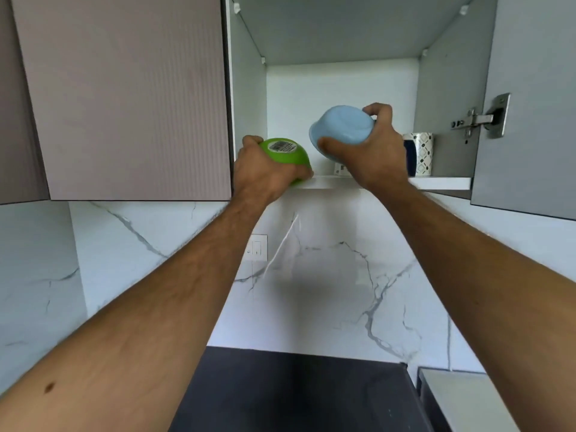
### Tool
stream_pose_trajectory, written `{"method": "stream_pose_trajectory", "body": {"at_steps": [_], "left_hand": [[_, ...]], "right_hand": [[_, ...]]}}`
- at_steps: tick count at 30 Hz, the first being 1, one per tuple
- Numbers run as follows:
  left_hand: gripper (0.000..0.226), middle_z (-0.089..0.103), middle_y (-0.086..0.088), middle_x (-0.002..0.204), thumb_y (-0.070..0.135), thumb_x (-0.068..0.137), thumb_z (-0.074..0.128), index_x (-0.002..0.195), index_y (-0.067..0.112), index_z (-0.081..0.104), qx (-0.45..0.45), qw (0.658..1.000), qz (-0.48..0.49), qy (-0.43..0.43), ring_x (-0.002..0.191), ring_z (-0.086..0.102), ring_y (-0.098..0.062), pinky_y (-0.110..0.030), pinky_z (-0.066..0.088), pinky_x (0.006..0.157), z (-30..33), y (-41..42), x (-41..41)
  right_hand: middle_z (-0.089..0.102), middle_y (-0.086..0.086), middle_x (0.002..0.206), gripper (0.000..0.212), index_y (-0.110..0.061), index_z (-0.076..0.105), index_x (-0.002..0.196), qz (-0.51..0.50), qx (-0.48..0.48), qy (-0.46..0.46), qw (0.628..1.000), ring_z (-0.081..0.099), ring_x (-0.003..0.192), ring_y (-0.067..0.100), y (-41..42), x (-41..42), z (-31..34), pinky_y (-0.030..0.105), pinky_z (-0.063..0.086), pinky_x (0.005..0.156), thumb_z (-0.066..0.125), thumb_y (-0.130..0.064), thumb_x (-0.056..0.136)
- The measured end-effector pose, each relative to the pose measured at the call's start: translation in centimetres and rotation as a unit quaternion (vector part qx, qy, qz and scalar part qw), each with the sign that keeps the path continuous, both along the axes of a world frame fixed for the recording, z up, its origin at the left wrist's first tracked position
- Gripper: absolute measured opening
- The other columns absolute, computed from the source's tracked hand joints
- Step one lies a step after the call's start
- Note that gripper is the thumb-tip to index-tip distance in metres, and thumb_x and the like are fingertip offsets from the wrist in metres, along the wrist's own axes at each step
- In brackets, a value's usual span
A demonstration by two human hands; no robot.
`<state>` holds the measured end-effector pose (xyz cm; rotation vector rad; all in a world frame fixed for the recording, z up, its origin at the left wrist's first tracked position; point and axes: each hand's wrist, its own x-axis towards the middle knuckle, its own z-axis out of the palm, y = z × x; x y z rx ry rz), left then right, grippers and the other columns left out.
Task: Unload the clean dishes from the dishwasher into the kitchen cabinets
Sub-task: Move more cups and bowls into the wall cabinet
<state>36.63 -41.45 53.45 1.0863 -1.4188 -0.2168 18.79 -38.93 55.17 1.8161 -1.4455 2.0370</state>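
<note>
Head view puts me under an open wall cabinet (339, 42), both arms raised toward its bottom shelf (436, 182). My left hand (265, 169) is wrapped around a green bowl (286, 152), turned bottom-up with a barcode sticker on its base; the bowl sits right at the shelf's front lip, close against the cabinet's left wall, and I cannot tell whether it already rests on the shelf. My right hand (371, 154) is clamped on a light blue bowl (341, 130), thumb on its near wall and fingers curled over the far rim; it is tilted, base toward me, held above the shelf and clear of the green bowl.

At the shelf's right end stands a patterned mug (420, 154), with a dark blue item just beside it, partly hidden by my right hand. A small white object sits on the shelf behind my right hand; I cannot make it out. The middle of the shelf is bare up to the back wall, and the space above is open to the next board. On the right the door (530, 104) is swung wide, its hinge (480, 120) exposed. The closed ribbed door (124, 95) borders the left edge. Below, a marble backsplash (327, 275) and a dark worktop (296, 391).
</note>
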Motion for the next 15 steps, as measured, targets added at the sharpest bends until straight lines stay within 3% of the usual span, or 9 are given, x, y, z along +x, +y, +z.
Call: {"method": "stream_pose_trajectory", "body": {"at_steps": [6,10,15], "left_hand": [[0.107,0.052,-0.003,0.123,0.05,0.048,0.091,0.133,0.012,0.037,0.085,0.993,0.019,-0.077,0.112,0.055,-0.024,-0.03,0.05,0.083,2.9,-3.7,-0.6],[0.118,0.048,-0.008,0.131,0.051,0.05,0.089,0.143,0.01,0.028,0.128,0.983,0.04,-0.128,0.12,0.051,-0.028,-0.033,0.049,0.089,3.8,-6.6,-1.3],[0.106,0.048,-0.008,0.126,0.047,0.056,0.087,0.139,0.011,0.031,0.202,0.973,0.022,-0.114,0.106,0.05,-0.027,-0.033,0.044,0.075,5.0,-9.4,-0.7]], "right_hand": [[0.05,-0.006,0.105,0.086,-0.026,0.041,0.124,-0.018,0.049,0.029,0.998,0.056,0.098,0.021,-5.1,0.7,3.2,0.044,0.056,0.084,0.079,-0.064,0.057],[0.041,-0.001,0.116,0.09,-0.022,0.041,0.129,-0.025,0.072,0.024,0.997,0.053,0.108,0.026,-9.1,1.4,5.4,0.035,0.045,0.081,0.077,-0.068,0.061],[0.043,0.005,0.13,0.099,-0.014,0.036,0.138,-0.005,0.151,0.038,0.988,0.053,0.117,0.031,-13.1,3.5,9.2,0.042,0.059,0.073,0.074,-0.068,0.064]]}}
